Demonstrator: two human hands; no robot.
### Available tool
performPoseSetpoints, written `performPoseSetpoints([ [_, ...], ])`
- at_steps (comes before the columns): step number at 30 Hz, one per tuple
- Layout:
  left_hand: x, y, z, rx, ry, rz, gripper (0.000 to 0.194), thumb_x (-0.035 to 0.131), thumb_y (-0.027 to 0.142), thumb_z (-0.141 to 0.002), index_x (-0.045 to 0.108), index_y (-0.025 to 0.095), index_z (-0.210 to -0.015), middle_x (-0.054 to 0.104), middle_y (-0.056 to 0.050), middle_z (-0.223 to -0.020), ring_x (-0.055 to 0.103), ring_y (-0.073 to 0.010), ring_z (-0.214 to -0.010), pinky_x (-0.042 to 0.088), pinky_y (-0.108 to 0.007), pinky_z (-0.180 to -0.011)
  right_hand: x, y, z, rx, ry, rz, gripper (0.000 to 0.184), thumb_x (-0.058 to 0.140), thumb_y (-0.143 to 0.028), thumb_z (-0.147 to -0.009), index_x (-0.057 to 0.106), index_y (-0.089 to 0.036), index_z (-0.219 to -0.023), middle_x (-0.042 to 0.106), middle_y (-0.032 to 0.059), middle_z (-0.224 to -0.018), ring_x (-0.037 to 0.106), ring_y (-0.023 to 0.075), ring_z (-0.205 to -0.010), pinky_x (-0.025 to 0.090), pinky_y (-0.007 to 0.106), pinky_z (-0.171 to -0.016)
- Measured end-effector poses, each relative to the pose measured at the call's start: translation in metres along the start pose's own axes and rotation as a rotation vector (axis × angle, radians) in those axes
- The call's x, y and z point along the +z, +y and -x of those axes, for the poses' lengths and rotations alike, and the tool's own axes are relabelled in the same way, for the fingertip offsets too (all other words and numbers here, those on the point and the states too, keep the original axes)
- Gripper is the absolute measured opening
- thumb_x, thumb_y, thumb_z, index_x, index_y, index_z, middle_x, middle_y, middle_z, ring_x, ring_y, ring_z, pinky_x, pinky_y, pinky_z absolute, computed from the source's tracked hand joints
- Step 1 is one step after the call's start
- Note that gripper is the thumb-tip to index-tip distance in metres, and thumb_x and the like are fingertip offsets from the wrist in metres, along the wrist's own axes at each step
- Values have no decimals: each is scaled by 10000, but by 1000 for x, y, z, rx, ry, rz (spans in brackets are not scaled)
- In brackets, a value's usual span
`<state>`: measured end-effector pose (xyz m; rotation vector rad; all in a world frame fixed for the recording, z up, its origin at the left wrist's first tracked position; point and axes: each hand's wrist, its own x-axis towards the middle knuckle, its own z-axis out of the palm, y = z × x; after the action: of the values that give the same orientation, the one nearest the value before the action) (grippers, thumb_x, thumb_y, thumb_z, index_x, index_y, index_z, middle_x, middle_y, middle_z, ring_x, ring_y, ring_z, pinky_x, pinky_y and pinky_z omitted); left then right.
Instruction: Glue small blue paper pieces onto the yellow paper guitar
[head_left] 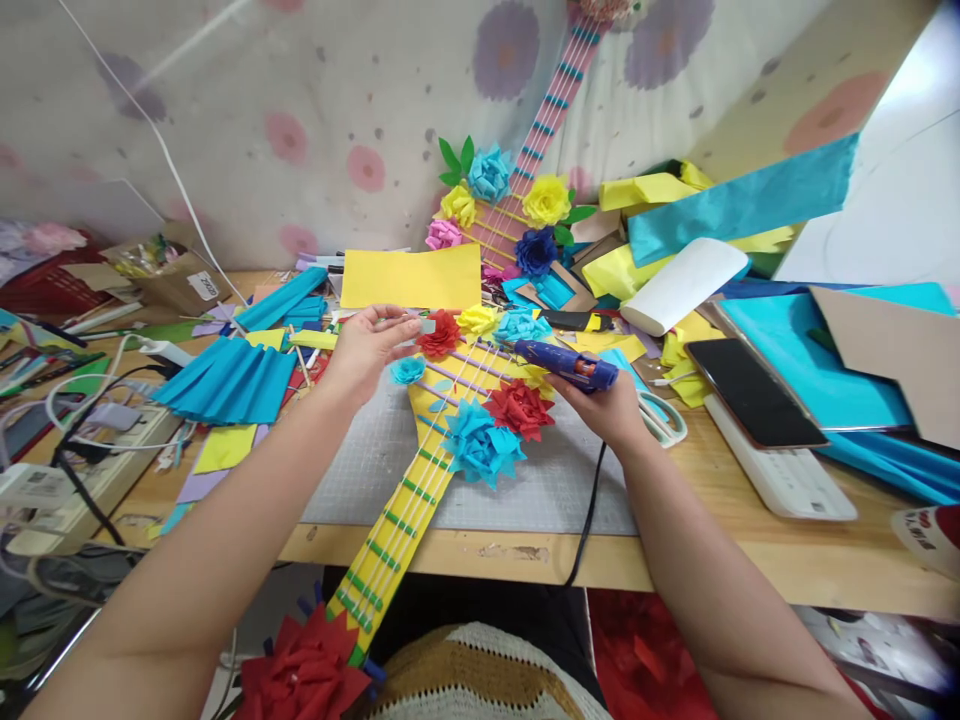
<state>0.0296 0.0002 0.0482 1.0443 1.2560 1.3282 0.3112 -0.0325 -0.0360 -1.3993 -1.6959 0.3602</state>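
Observation:
My right hand point(600, 400) grips a blue hot glue gun point(562, 363), its nozzle pointing left over the flowers. Between the fingertips of my left hand point(379, 345) is a small pale grey-blue piece point(427, 326), too small to name surely. Beneath both hands lies a yellow paper guitar point(401, 515) with white strings and green frets, its neck slanting toward me. On its body sit a red paper flower point(440, 333), a second red flower point(521, 408), a large blue flower point(484, 442) and a yellow flower point(478, 319). A big red flower point(304, 670) covers the neck's near end.
A grey cutting mat point(570, 490) lies under the guitar. Against the curtain leans a pink paper guitar point(544, 130). Pleated blue paper point(229, 380) and cables are at left. A phone point(754, 392), a white device point(684, 285) and scissors point(664, 418) lie at right.

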Motion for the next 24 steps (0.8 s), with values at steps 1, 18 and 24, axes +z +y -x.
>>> performPoseSetpoints([
  [1,-5,3,-2,25,-5,-26,395,829,198,-510,536,174,-774,706,-17,-775,685,-152,-742,553,-241,-609,0,0,0,3,14,11,321,633,-521,-742,596,-203,-731,634,31,-671,556,184,-593,449,322,-585],
  [18,-33,7,-32,244,-265,-592,346,798,236,-541,612,211,-831,702,-12,-687,687,-193,-715,528,-292,-675,1,4,-3,10,119,20,282,667,-478,-707,589,-208,-727,629,27,-648,554,184,-564,445,314,-528],
  [24,-39,-7,-65,337,-394,-883,262,727,219,-611,589,240,-832,702,12,-709,678,-187,-721,497,-286,-686,-1,3,-2,4,106,35,294,657,-488,-723,542,-221,-677,585,12,-603,509,160,-528,428,302,-523],
])
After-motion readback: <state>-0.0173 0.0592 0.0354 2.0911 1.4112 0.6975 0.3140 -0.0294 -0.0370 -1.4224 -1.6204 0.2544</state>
